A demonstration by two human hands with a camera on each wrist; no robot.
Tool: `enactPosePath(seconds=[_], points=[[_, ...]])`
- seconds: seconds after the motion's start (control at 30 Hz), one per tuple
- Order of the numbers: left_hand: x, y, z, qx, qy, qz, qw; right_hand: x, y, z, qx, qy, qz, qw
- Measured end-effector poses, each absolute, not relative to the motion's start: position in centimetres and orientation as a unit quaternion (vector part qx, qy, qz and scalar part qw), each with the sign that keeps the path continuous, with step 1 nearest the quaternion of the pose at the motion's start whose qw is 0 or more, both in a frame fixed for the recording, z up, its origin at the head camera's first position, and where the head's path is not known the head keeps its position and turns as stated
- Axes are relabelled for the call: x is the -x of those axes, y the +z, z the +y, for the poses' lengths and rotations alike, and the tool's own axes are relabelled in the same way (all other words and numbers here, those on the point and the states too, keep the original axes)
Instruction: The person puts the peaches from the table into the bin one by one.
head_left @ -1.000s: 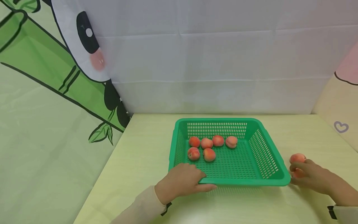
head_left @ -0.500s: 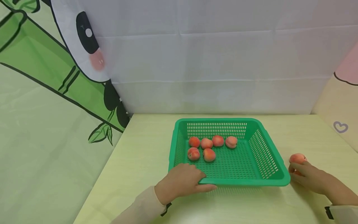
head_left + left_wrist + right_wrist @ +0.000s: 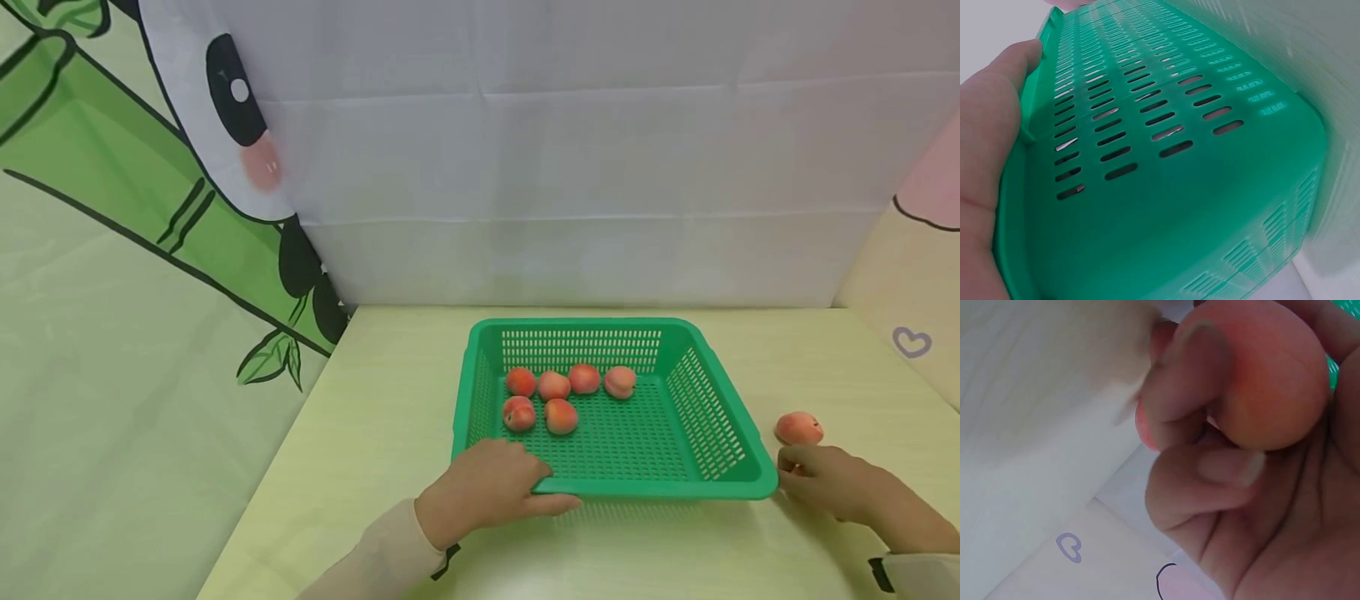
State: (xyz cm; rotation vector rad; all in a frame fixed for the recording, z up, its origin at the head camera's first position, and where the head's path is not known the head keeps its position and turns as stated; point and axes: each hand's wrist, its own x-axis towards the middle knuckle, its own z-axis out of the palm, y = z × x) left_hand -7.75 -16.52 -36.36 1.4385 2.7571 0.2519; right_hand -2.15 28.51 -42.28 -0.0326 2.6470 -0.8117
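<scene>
My left hand (image 3: 487,493) grips the front rim of a green plastic basket (image 3: 645,487), thumb outside and fingers over the edge. In the left wrist view, the slotted basket wall (image 3: 1147,231) runs away from that hand. Several reddish peaches (image 3: 561,416) lie in the basket, toward its left and back. Just right of the basket, my right hand (image 3: 840,485) holds a peach (image 3: 1279,381) in curled fingers, close above the table; from the head view this peach is mostly hidden. Another peach (image 3: 799,428) rests on the table just beyond that hand.
The pale yellow table (image 3: 375,400) extends around the basket. A white cloth (image 3: 585,167) hangs along the back edge, and a printed green panel (image 3: 150,333) stands on the left. A cream panel with a heart (image 3: 912,342) closes the right side.
My right hand has closed on the nearer peach and drawn slightly toward me, so the farther peach shows more fully. The left hand and basket stay where they were.
</scene>
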Motion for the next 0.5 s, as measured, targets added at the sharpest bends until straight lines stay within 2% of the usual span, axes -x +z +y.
enactPosePath(seconds=[0.5], points=[[7.69,-36.18,-16.59,-0.466,0.084,0.881,0.000,2.12,-42.32,27.71,0.007,-0.275,0.942,0.194]])
